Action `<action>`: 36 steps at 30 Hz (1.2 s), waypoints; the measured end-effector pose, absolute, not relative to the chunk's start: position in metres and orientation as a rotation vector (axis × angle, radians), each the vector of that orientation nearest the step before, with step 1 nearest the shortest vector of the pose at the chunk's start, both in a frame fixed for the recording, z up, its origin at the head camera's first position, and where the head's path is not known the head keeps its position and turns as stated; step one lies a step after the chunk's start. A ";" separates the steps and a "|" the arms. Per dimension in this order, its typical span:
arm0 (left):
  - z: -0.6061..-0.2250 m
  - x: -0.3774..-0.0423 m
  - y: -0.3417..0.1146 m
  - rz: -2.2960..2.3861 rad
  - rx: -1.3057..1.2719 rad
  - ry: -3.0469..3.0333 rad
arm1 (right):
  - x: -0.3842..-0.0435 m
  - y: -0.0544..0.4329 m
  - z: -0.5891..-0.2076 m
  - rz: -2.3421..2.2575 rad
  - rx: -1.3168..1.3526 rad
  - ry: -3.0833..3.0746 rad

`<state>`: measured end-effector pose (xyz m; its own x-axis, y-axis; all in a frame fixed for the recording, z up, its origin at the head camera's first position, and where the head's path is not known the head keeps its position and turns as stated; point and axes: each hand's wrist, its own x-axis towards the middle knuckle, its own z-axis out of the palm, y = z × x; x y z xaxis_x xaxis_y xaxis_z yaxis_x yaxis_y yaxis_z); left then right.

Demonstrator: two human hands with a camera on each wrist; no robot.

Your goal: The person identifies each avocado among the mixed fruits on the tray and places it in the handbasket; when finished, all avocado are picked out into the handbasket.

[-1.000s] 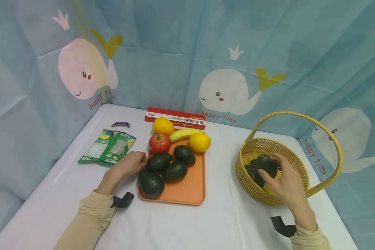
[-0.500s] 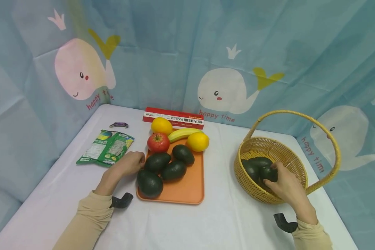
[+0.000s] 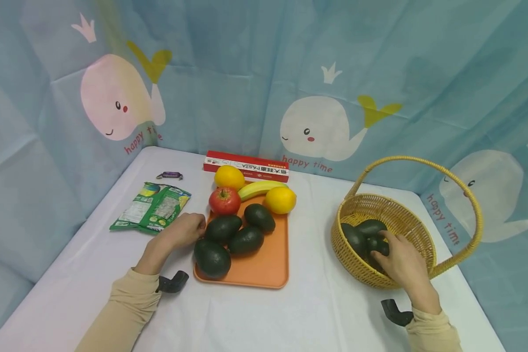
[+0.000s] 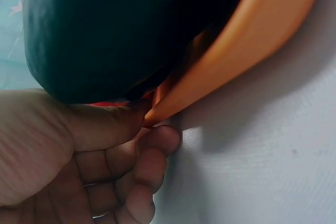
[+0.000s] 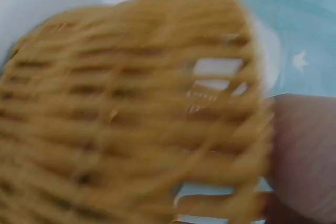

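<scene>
My left hand [image 3: 182, 231] pinches the left rim of the orange tray [image 3: 266, 266], thumb over the edge and fingers below, as the left wrist view shows. Several dark green avocados [image 3: 246, 239] lie on that tray. Inside the wicker basket [image 3: 411, 222] at the right, my right hand [image 3: 407, 261] holds an avocado [image 3: 377, 246] between thumb and fingers. Other avocados [image 3: 354, 239] sit against it in the basket. In the right wrist view the basket's woven wall [image 5: 131, 108] hides the fingers and the fruit.
A red apple [image 3: 225, 201], a banana [image 3: 259, 189] and two lemons [image 3: 280, 200] are at the tray's far end. Behind them lies a red pasta box [image 3: 246, 166]. A green snack bag [image 3: 151, 208] and a purple wrapped candy [image 3: 170, 175] lie left. The basket handle [image 3: 471, 205] arches up.
My right hand has lowered its avocado deeper into the basket, among the others there, and still holds it. The left hand keeps its grip on the tray rim.
</scene>
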<state>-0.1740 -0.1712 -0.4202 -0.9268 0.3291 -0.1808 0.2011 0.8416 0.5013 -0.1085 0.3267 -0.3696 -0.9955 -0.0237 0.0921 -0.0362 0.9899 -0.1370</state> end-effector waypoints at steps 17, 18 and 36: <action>-0.422 -0.175 -0.169 0.708 0.362 2.731 | -0.141 0.160 -0.398 0.250 1.074 -2.654; -0.423 -0.175 -0.169 0.707 0.358 2.732 | -0.145 0.154 -0.401 0.254 1.119 -2.655; -0.422 -0.175 -0.170 0.720 0.361 2.738 | -0.173 0.132 -0.412 0.154 1.181 -2.650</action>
